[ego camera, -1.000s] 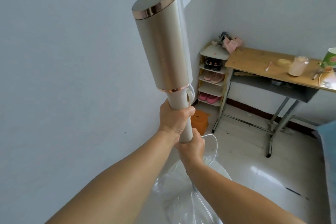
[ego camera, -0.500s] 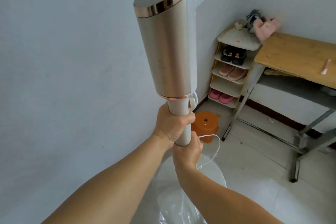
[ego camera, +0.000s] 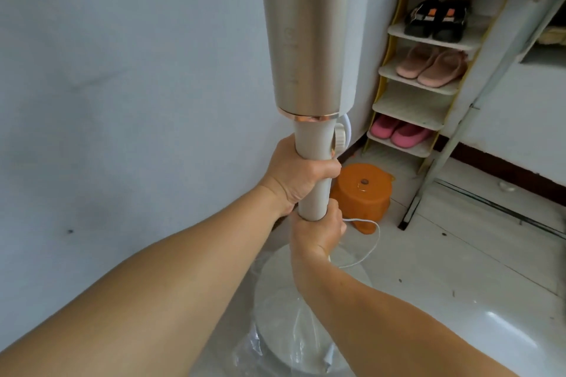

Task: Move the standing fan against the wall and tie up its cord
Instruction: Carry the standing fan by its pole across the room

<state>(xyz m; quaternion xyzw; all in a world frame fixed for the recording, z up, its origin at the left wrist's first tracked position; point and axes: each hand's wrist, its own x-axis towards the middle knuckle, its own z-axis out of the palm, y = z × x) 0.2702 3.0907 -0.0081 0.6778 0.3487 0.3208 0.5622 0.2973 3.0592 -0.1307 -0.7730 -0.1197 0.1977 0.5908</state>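
Both hands clamp the fan's (ego camera: 306,40) pole, left hand (ego camera: 298,173) above right hand (ego camera: 318,231), the fan beside the wall (ego camera: 122,70), its cord (ego camera: 367,242) looping loose by the base.

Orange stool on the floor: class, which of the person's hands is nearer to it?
Right. The right hand grips the fan pole low, beside the orange stool; the left hand grips higher, farther away.

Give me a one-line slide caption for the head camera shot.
Both hands, left hand above right hand, grip the fan pole beside the wall, white cord trailing loose.
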